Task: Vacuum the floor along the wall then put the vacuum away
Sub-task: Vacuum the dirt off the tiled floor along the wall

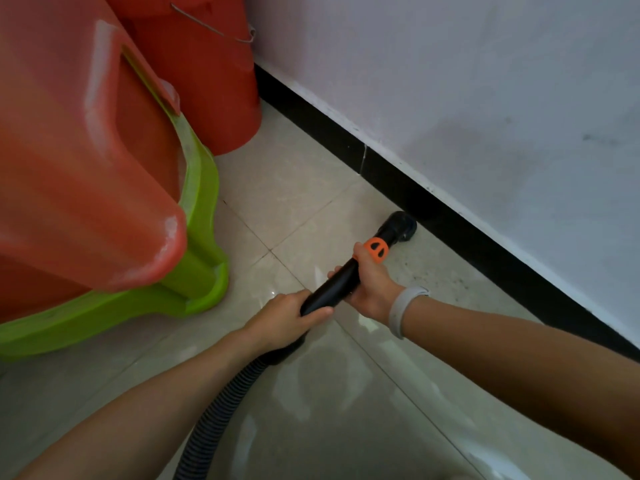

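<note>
under both hands (372,284) the wand (334,284) partly hides.

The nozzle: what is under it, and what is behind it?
The nozzle rests on the tile floor; the tile directly beneath it is covered. Behind it runs the black baseboard, below the white wall. Dark specks lie on the floor to its right.

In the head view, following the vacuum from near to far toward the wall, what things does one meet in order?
Ribbed hose → left hand gripping the black tube → right hand gripping it further up → orange collar → nozzle → black baseboard → wall.
</note>
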`<state>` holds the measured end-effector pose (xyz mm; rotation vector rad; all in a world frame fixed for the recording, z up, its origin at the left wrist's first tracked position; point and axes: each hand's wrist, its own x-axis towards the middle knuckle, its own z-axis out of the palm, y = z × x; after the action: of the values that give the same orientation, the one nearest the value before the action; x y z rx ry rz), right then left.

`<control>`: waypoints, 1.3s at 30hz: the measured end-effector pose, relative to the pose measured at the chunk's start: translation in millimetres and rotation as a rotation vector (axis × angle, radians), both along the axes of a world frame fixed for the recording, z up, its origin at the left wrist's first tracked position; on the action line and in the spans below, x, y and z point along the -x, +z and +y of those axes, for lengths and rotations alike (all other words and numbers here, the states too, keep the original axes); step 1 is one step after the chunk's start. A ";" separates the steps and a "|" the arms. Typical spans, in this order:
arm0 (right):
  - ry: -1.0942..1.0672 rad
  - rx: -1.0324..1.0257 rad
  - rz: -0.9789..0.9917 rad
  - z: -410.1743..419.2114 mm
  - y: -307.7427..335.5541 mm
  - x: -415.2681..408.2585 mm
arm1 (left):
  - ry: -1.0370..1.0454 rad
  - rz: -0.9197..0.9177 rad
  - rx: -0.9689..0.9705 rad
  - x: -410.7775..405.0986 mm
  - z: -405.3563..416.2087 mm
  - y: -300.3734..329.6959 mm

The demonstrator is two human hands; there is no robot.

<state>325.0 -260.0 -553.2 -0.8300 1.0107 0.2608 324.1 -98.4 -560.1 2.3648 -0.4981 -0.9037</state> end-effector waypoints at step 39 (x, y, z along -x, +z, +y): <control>-0.220 0.180 0.105 -18.1 -7.6 39.6 | -0.269 0.264 0.054 19.7 -31.4 -10.5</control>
<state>285.3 -278.1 -560.9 -0.8659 1.2274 0.0259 304.3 -129.8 -570.6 2.1196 -0.7332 -1.2848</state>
